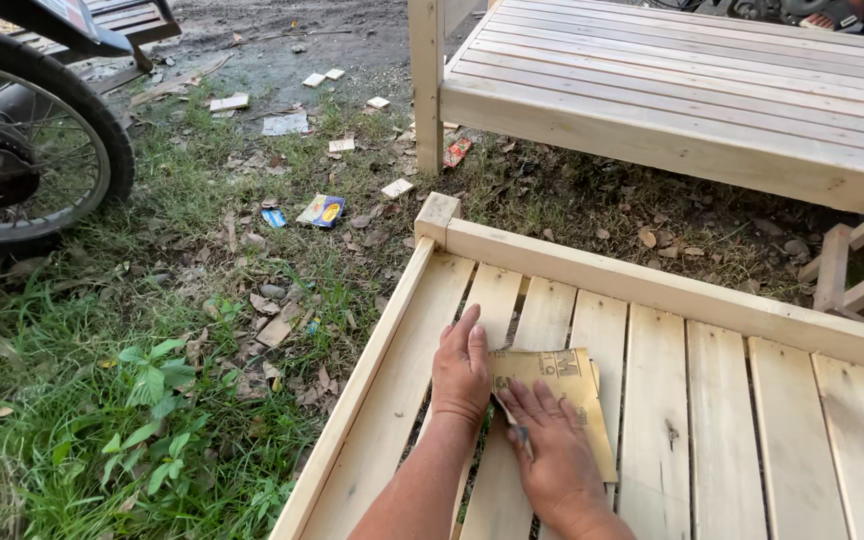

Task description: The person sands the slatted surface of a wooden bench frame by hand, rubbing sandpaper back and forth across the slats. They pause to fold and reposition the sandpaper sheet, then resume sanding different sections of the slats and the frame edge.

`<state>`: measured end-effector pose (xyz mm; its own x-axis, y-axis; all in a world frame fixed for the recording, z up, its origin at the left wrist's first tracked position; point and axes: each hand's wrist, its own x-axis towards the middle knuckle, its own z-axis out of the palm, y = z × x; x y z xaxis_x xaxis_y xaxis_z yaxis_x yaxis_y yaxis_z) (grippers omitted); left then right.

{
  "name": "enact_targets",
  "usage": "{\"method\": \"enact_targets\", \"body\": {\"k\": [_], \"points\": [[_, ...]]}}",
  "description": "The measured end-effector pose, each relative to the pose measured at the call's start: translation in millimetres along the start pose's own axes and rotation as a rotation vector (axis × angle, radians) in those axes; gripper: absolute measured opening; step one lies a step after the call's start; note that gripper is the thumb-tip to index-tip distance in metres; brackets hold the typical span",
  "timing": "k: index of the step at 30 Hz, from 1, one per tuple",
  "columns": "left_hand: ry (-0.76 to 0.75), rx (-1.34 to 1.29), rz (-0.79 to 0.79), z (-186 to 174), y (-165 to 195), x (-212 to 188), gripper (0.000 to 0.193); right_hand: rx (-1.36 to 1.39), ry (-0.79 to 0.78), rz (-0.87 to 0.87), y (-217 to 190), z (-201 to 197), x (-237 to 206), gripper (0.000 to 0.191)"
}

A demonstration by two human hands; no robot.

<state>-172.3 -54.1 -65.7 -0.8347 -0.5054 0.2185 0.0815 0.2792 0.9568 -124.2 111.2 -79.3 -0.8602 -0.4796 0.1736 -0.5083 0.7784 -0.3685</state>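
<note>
A sheet of sandpaper [562, 395] lies flat on the slats of a pale wooden frame [652, 290], near its corner. The right hand [552, 450] presses on the sheet with fingers spread flat, its grip closed on nothing; the left hand [460, 370] lies flat just beside it, touching the sheet's edge, grip wide. Grass [152, 400], wood scraps [229, 102] and a motorbike wheel [27, 150] lie to the left, another wooden frame [692, 90] beyond.

Right of the hands the slats [722, 440] lie bare and open, while the raised side rail [352, 400] bounds them on the left, the end rail [672, 290] ahead, and narrow gaps run between boards.
</note>
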Motion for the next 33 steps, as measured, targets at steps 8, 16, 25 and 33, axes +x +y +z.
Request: {"method": "enact_targets", "body": {"k": [8,16,25,33], "points": [[-0.017,0.087,0.054,0.9,-1.6,1.1,0.043,-0.321,0.022,0.127,46.9,-17.6,110.8,0.057],[-0.040,0.152,0.097,2.0,0.3,0.5,0.039,-0.313,0.056,0.040,20.0,-3.5,9.4,0.064],[-0.072,0.187,0.095,5.1,-1.4,1.5,0.039,-0.285,0.001,0.151,45.1,-19.9,103.7,0.059],[-0.047,0.123,0.071,4.4,-5.2,2.2,0.041,-0.156,-0.067,-0.032,9.5,-4.3,-17.2,0.071]]}}
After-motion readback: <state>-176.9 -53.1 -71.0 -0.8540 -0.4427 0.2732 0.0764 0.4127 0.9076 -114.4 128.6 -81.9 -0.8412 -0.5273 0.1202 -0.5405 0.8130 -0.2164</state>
